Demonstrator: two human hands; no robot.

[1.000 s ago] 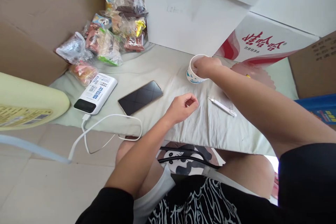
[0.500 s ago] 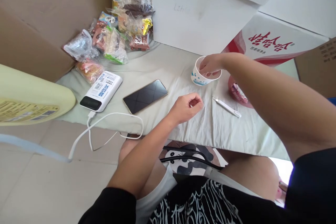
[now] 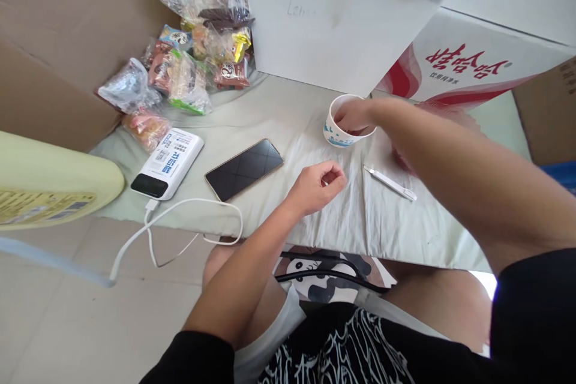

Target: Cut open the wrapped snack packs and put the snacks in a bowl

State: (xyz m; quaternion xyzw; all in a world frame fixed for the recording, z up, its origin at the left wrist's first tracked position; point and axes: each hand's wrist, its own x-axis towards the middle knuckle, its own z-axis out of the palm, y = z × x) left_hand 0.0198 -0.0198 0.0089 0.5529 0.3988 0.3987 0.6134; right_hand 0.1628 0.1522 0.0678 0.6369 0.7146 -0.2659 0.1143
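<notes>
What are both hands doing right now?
Left hand: loosely curled on the cloth, holding nothing visible.
Right hand: fingers inside the paper cup; grip cannot be told.

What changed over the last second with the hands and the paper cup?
The right hand, which rose to the rim of the paper cup half a second ago, dipped back into it. The left hand stayed loosely curled on the cloth; phone, power bank and white stick did not move.
</notes>
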